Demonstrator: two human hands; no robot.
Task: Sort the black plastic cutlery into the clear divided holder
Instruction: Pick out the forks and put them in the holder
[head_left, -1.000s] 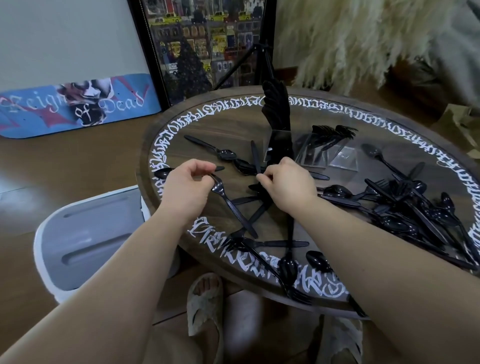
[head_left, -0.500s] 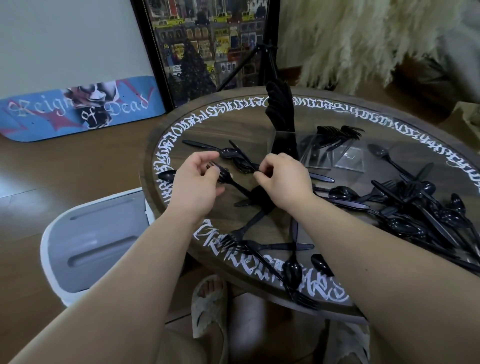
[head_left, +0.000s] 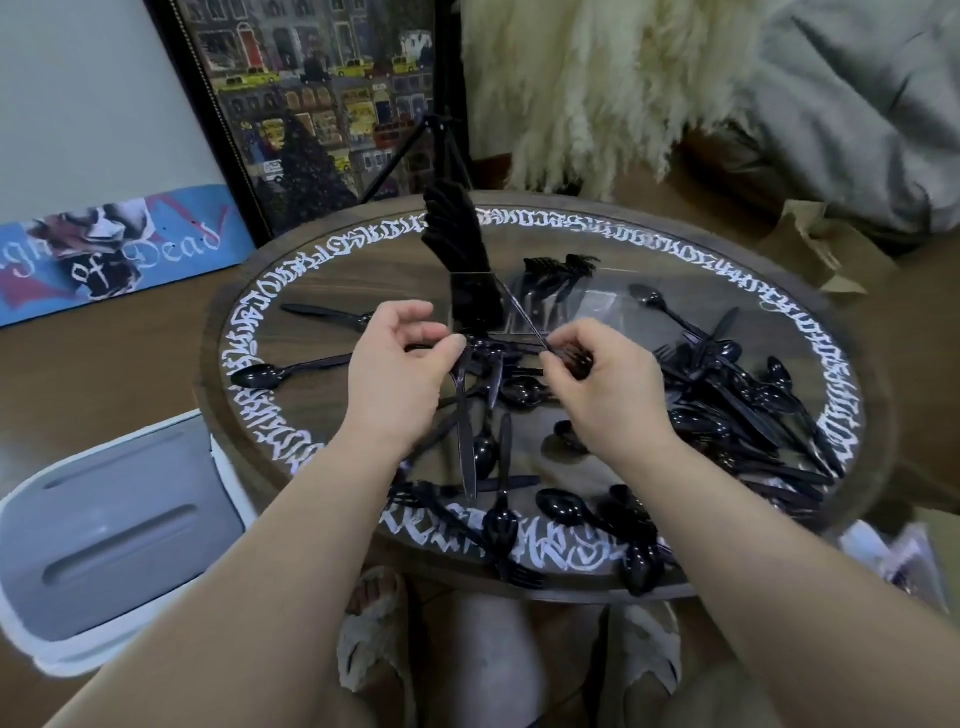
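Observation:
On the round table (head_left: 332, 244) stands the clear divided holder (head_left: 602, 306). Black knives (head_left: 454, 249) stand upright in its left part and forks (head_left: 561, 267) lean in the middle part. Just in front of the holder, my left hand (head_left: 400, 374) pinches the top of a long black knife (head_left: 465, 431) that hangs down over the table. My right hand (head_left: 602, 389) grips a black fork (head_left: 574, 358), whose handle points up-left toward the holder. Loose black cutlery (head_left: 727, 410) lies heaped to the right and below my hands. A spoon (head_left: 260, 374) lies apart at the left.
A white and grey bin (head_left: 104, 519) stands on the floor left of the table. A skateboard deck (head_left: 104, 254), a framed picture (head_left: 322, 104) and a tripod (head_left: 441, 145) are behind. Cardboard (head_left: 810, 249) lies at the right. My slippered feet (head_left: 374, 639) are under the table.
Both hands rose from the table and moved closer to the holder. The right hand now grips a fork, and the left hand pinches a knife hanging down.

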